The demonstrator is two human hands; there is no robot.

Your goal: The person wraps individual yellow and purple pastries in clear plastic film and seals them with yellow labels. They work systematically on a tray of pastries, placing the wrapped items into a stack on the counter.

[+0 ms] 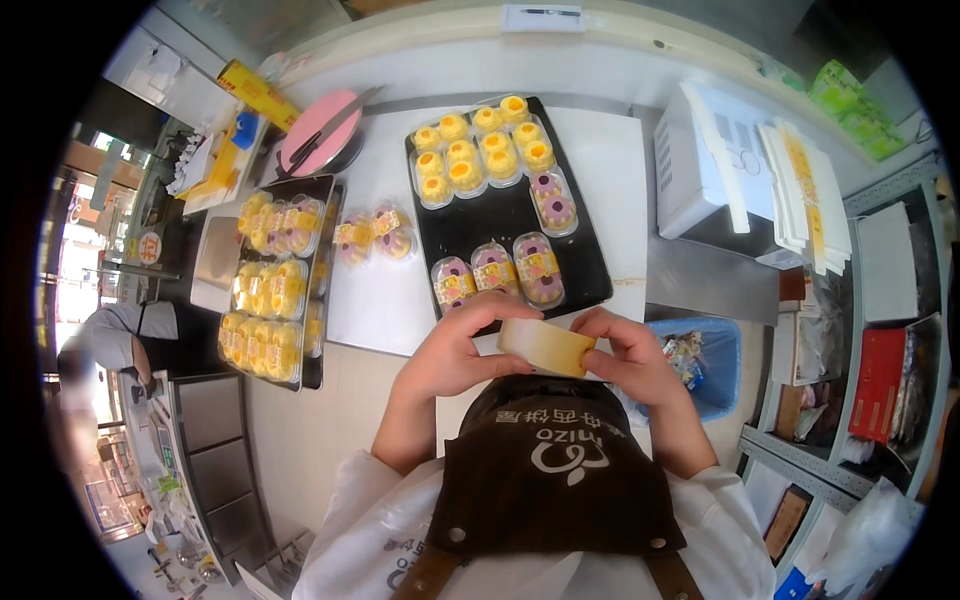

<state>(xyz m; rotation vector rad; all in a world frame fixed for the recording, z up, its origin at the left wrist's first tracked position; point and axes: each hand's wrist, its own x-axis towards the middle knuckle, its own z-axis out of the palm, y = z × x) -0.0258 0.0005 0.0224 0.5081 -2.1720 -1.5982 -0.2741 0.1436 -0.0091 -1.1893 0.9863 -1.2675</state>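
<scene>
Close in front of my apron I hold a pale yellow roll (548,346), which looks like tape or stickers. My left hand (455,348) grips its left side between thumb and fingers. From the other end, my right hand (632,352) pinches its edge. Just beyond my hands lies a black tray (470,222). Clear packs of yellow pastries (460,165) fill its far part. Purple pastry packs with yellow labels (493,268) stand along its near edge, and one purple pack (553,203) sits at its right side.
At left, stacked trays (312,345) carry more packed pastries, beside two loose packs (372,235) on the white table (375,315). A knife lies across a pink round board (322,130). A white machine (715,165) and a blue bin (715,365) stand at right. Another person (125,340) is at far left.
</scene>
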